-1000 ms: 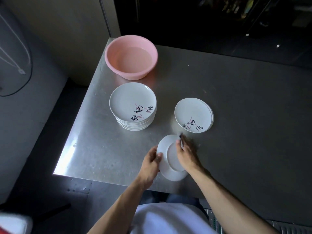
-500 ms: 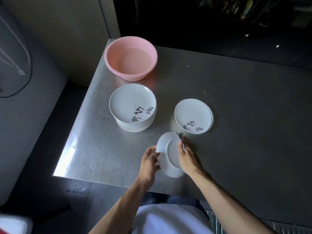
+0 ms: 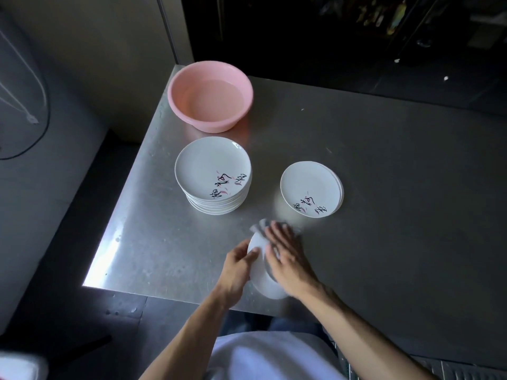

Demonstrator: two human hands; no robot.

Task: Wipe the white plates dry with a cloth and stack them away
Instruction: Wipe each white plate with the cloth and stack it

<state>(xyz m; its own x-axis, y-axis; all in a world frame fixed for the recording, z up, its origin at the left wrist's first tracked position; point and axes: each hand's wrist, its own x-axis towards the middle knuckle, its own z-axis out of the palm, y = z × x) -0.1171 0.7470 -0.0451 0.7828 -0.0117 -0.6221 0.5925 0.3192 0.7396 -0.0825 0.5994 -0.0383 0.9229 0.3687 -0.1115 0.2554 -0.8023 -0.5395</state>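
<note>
Your left hand [image 3: 238, 266] grips the plate [image 3: 262, 283] rim; your right hand [image 3: 288, 256] flattens the cloth [image 3: 259, 226] opposite. Stiff, likely slick, fragile: hold the rim.

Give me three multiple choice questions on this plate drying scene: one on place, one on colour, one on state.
1. Where is the basin? A) beyond the tall plate stack B) on the floor C) on a shelf
2. What colour is the basin? A) blue B) pink C) green
3. The held plate is: A) lying flat B) tilted on edge C) broken
Key: A, it sits behind the stack at the far corner; B, its wall is pink; B, the left hand grips its rim while the right hand presses a cloth on it.
</note>
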